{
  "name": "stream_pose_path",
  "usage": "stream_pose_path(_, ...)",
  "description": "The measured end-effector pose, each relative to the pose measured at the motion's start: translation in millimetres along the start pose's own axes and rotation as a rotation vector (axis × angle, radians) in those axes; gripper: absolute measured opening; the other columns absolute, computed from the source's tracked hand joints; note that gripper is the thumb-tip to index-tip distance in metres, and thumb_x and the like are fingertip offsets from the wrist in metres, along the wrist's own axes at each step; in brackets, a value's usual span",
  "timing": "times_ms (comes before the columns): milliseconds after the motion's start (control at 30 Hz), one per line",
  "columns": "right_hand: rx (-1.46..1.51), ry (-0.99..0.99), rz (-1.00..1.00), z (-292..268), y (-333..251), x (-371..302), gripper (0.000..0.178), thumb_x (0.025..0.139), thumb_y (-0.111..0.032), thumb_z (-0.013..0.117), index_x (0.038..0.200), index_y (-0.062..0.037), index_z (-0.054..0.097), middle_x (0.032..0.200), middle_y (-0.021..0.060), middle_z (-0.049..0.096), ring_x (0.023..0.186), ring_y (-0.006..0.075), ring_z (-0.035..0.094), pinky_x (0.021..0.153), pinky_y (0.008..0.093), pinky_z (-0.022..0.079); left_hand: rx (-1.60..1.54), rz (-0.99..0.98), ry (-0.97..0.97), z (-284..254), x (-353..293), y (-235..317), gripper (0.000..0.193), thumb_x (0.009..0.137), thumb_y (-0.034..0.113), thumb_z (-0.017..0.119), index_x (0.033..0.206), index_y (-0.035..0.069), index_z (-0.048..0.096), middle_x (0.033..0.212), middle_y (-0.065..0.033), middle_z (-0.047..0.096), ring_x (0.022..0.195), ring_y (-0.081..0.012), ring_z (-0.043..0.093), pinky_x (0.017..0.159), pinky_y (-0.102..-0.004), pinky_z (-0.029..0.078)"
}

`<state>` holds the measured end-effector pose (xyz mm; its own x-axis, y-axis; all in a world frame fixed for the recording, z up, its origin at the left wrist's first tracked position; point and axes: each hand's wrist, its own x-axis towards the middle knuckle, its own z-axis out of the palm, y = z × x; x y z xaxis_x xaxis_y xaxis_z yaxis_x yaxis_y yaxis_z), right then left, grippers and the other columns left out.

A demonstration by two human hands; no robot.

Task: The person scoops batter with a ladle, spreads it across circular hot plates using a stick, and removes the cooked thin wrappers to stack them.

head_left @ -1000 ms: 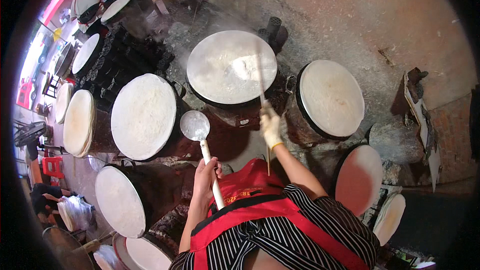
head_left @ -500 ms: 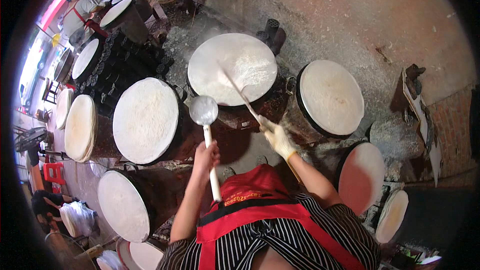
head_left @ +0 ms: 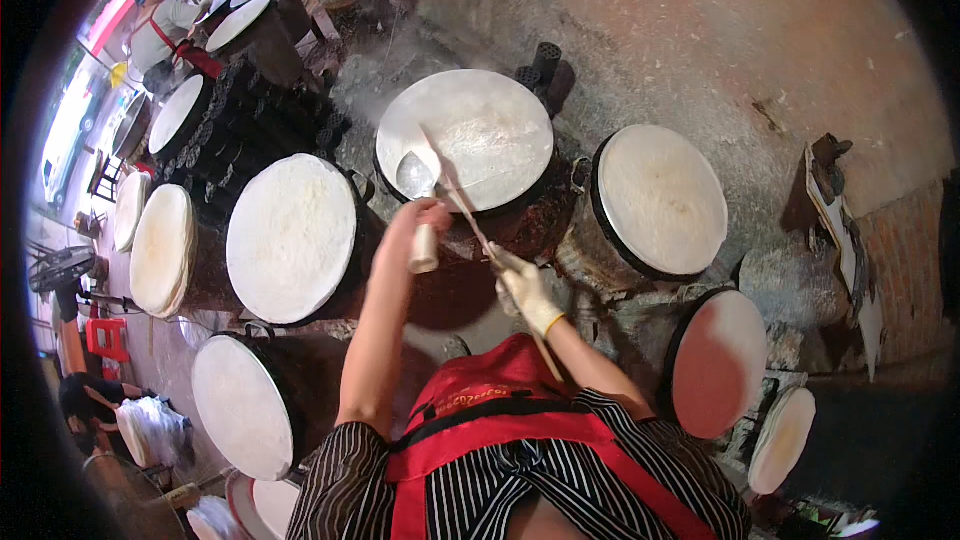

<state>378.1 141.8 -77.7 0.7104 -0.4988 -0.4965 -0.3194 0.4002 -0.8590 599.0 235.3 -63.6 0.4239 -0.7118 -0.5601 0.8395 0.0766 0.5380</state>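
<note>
Well, left hand [head_left: 428, 217]: fingers are gripping a ladle [head_left: 416, 176], hiding its middle.
Right hand [head_left: 525, 291]: fingers are gripping a stick [head_left: 466, 211].
Apron [head_left: 505, 362]: yellow writing [head_left: 470, 399] is looking blurry.

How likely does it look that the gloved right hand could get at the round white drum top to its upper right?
Probably yes: nothing visible stands between the right hand and the round white drum top, though the hand grips a long thin tool.

1 head-worn camera (a wide fisheye) looks steeply down.
</note>
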Motion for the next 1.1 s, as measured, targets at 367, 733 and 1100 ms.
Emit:
stream_pose_path(367,-0.921,0.089,-0.288,3.2,23.3,-26.1,0.04,0.084,-0.016,0.059,0.124,-0.0121,0.054,0.091,0.0095,0.068,0.081,0.0197,0.063,0.075,0.031,0.048,-0.103,-0.174,0.114,-8.6,-134.0,15.5,0.016,0.091,0.012,0.046,0.077,0.007,0.042,0.057,0.0033,0.036,0.041,-0.003,0.029,0.031,-0.0152,0.024)
stream_pose_path(733,-1.044,-0.095,-0.22,-5.4,12.1,-55.9,0.022,0.084,-0.025,0.055,0.105,-0.021,0.059,0.07,0.0116,0.062,0.061,0.0274,0.062,0.057,0.0395,0.05,-0.092,-0.095,0.287,-37.6,-184.5,-79.4,0.012,0.092,0.011,0.048,0.084,0.005,0.041,0.068,0.0003,0.039,0.048,-0.0038,0.032,0.036,-0.0162,0.026)
stream_pose_path(1100,-1.427,0.463,-0.652,-204.8,-43.3,74.7,0.053,0.078,-0.04,0.064,0.117,-0.0075,0.045,0.092,0.0142,0.059,0.066,0.0235,0.063,0.05,0.0353,0.048,-0.614,-0.141,0.125,39.3,-162.6,-127.5,0.016,0.094,0.01,0.043,0.103,-0.002,0.046,0.077,-0.0039,0.042,0.05,-0.0046,0.031,0.035,-0.0149,0.029)
